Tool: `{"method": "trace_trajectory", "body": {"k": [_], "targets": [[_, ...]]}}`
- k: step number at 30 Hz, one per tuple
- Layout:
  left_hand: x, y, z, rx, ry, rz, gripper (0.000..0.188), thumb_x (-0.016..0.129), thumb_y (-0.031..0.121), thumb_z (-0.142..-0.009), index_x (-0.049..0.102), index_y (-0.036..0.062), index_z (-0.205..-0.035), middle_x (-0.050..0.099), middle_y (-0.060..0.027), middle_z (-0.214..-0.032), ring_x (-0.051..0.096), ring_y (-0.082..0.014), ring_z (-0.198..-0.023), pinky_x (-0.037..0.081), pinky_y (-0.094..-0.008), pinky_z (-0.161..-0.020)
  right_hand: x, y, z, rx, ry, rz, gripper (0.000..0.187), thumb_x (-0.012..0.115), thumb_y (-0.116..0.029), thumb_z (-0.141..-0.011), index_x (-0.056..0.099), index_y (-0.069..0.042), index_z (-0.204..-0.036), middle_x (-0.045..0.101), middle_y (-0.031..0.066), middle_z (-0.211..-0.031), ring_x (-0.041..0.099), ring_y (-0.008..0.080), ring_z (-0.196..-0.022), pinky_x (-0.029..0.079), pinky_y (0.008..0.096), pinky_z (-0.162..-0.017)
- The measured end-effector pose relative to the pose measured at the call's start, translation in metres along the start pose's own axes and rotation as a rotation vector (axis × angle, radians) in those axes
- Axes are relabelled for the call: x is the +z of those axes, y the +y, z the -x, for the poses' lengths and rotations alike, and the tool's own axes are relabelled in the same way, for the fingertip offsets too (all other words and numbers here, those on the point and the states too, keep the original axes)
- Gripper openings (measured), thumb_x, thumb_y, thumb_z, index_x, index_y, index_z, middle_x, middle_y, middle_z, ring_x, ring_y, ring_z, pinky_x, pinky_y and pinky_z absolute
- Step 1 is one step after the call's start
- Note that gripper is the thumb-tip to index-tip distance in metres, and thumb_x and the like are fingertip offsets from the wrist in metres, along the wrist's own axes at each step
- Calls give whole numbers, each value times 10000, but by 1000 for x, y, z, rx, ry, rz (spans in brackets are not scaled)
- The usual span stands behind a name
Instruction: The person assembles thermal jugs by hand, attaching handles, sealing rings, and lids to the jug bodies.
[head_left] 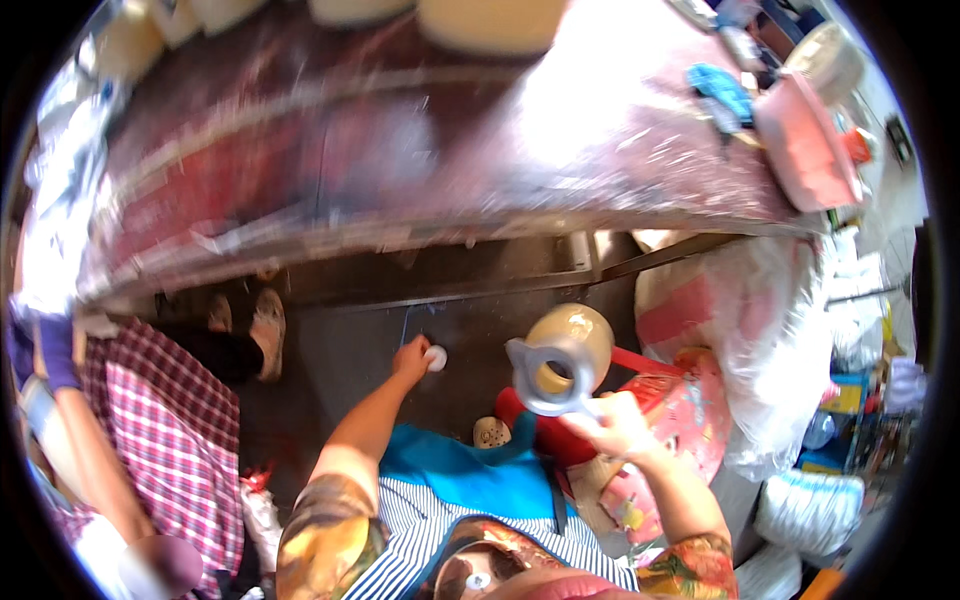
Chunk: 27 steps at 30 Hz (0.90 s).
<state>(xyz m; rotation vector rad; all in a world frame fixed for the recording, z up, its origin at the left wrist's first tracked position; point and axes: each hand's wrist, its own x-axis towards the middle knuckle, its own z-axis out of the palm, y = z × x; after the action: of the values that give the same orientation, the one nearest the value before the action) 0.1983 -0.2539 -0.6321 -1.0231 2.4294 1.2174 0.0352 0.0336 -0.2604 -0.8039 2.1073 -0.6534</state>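
My left hand (411, 357) is closed on a small white round lid (436, 358), held out over the dark floor below the table edge. On the other side, my right hand (611, 425) grips the handle of a grey plastic jug (540, 396) with a pouring spout. Something yellowish shows inside its rim. Just beyond the jug, and partly covered by it, is a rounded jar (590, 328) with pale yellow contents. Whether jug and jar touch, I cannot tell.
A dark red table (430, 150) spans the front, with large cream-coloured containers (490, 22) at its far side. A pink basin (805, 140) and blue cloth (720, 90) lie right. Plastic bags (740, 330) crowd the right floor. Another person in checked cloth (170, 430) is at left.
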Motion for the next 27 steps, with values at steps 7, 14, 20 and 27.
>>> {"method": "trace_trajectory", "body": {"k": [7,14,20,27], "targets": [[-169,140,175,-173,-58,405,163,636,37,-888,614,9,-1048,714,-100,-859,697,-156,-702,561,-276,-612,-29,-61,85,-8,196,-367,306,734,-340,-836,708,-36,-812,652,72,-631,633,187,-551,480,327,-532],[-262,427,236,-9,-326,852,221,570,32,-917,557,14,-1137,687,-104,-873,676,-136,-717,554,-242,-637,-117,-85,190,-74,523,218,388,716,-455,-779,711,-70,-830,666,174,-687,663,337,-641,500,458,-671],[-267,569,102,140,-176,838,76,570,112,-960,519,60,-980,670,-90,-777,623,-114,-613,497,-225,-566,-202,-84,235,390,850,-60,362,749,-364,-802,667,-11,-794,627,174,-649,643,284,-580,489,398,-580],[-262,641,-64,33,-22,771,348,509,-52,-878,487,-36,-1225,651,-182,-982,700,-216,-712,583,-286,-595,-270,-60,220,542,1193,-503,284,652,-322,-946,604,-54,-865,534,-17,-674,472,62,-584,374,237,-536]]}}
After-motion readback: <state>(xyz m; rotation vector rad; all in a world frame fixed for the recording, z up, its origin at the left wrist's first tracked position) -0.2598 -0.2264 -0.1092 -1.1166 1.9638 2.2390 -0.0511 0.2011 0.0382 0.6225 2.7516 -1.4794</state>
